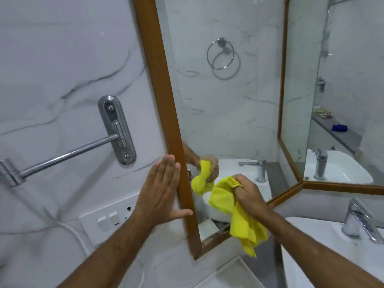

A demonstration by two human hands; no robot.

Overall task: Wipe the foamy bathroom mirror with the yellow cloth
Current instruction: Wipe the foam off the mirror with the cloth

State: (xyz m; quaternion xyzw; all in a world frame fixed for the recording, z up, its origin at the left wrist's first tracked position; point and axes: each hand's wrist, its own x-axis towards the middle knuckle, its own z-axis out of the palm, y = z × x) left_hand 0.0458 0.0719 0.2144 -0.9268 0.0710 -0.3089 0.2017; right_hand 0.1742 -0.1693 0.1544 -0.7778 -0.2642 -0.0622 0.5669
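A wood-framed mirror [226, 113] hangs on the marble wall, its brown frame [164, 96] running down the left side. No foam shows on the glass. My right hand [247, 192] is closed on a yellow cloth [239, 217] and presses it against the mirror's lower part; the cloth's tail hangs below the bottom frame. Hand and cloth are reflected in the glass. My left hand [164, 190] lies flat with fingers together against the frame's left edge and the wall, holding nothing.
A chrome towel bar [68, 154] juts from the wall at left. A white switch plate [108, 217] sits below my left hand. A second angled mirror panel [336, 100] stands at right, above a white basin [324, 246] with a chrome tap [359, 221].
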